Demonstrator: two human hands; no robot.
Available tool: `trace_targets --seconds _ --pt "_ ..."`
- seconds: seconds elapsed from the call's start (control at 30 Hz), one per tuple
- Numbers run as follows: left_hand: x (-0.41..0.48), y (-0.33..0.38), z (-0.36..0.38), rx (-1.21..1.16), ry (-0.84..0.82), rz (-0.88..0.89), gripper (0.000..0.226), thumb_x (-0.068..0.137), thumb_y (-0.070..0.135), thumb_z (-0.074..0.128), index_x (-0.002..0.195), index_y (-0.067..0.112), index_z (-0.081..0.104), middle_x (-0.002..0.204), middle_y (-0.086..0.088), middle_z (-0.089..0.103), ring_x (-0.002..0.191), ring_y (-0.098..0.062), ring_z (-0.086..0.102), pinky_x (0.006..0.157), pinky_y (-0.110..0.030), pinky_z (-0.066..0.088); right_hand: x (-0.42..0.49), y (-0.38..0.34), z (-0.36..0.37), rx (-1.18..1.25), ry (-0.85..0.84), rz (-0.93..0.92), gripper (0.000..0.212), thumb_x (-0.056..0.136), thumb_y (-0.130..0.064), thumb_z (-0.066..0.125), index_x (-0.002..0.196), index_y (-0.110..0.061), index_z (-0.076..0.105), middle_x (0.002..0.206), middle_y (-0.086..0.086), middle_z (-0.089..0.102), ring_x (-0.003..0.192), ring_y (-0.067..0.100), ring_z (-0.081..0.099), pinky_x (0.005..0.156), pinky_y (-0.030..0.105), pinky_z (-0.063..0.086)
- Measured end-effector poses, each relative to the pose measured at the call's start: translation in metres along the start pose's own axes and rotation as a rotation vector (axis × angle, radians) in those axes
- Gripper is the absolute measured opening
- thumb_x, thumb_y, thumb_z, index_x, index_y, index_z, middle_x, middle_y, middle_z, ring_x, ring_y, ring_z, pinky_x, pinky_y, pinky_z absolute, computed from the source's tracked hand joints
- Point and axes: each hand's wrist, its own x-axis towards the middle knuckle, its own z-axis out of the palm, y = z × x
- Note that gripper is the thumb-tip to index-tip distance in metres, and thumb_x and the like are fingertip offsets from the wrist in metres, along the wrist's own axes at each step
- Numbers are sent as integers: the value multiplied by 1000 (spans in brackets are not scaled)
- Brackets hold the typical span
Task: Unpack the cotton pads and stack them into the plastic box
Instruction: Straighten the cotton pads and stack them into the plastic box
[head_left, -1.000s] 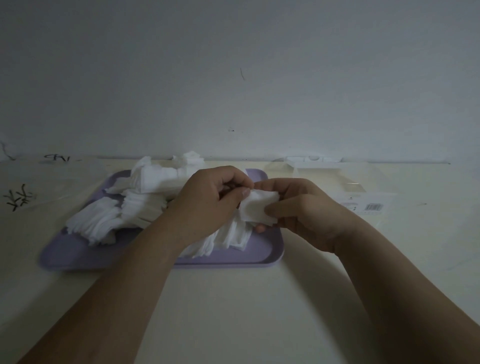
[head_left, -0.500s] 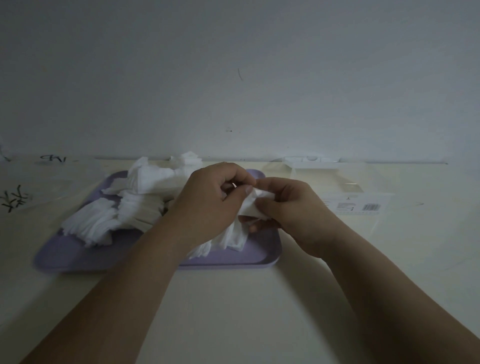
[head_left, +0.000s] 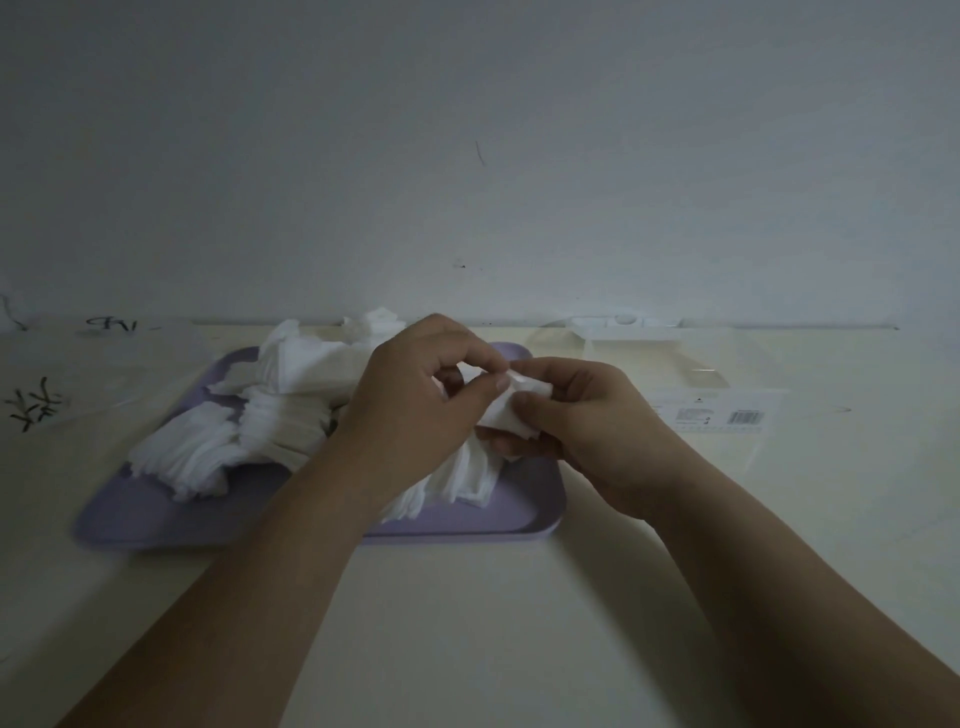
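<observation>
Loose cotton pads (head_left: 208, 452) sprawl over the purple tray (head_left: 493, 514), close to its left rim. Above the tray's right side, the left hand (head_left: 415, 405) pinches a wad of pads (head_left: 511, 410) between thumb and forefinger. The right hand (head_left: 587, 426) grips the same wad with curled fingers. The clear plastic box (head_left: 701, 384) stands just to the right, with bare table (head_left: 467, 623) in front.

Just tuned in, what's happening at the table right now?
A person's left grip and right grip, both bare hands, pinch a wad of cotton pads between them, held just above the purple tray. The loose pads lie in untidy heaps on that tray. The clear plastic box sits on the table to the right, and I can't make out any pads in it, so stacking looks not yet begun.
</observation>
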Motion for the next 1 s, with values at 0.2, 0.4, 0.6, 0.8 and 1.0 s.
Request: trace_targets --seconds 0.2,0.4,0.6,0.8,1.0 --pt "-1 -2 1 196 32 222 15 84 3 81 83 18 79 93 10 60 65 -8 57 60 -18 45 0 0 -2 34 8 19 28 102 11 49 110 4 74 98 22 78 85 31 77 75 33 63" --pt "-5 0 4 105 0 59 15 92 14 73 87 29 70 66 5 63 59 -18 60 60 -39 52 3 2 -3 45 3 9 25 103 8 52 114 4 74 107 26 76 93 31 76 89 42 64" --pt "-3 -1 5 -148 -30 -164 22 89 15 79 95 34 69 82 3 70 73 -27 67 70 -42 61 2 -1 -2 94 -16 13 27 102 11 53 123 6 70 118 27 74 103 34 76 91 41 64" --pt "-1 -2 1 -271 20 -274 16 96 11 69 86 23 64 72 -7 70 62 -29 65 59 -47 55 2 -3 0 217 -21 43 37 97 20 52 129 8 66 126 33 69 116 45 70 95 43 62" --pt "4 3 -7 -487 76 -369 14 102 11 64 91 19 61 57 0 61 50 -14 53 47 -23 42 2 -2 -4 153 63 12 30 102 14 49 121 3 70 109 21 77 100 33 76 85 38 65"
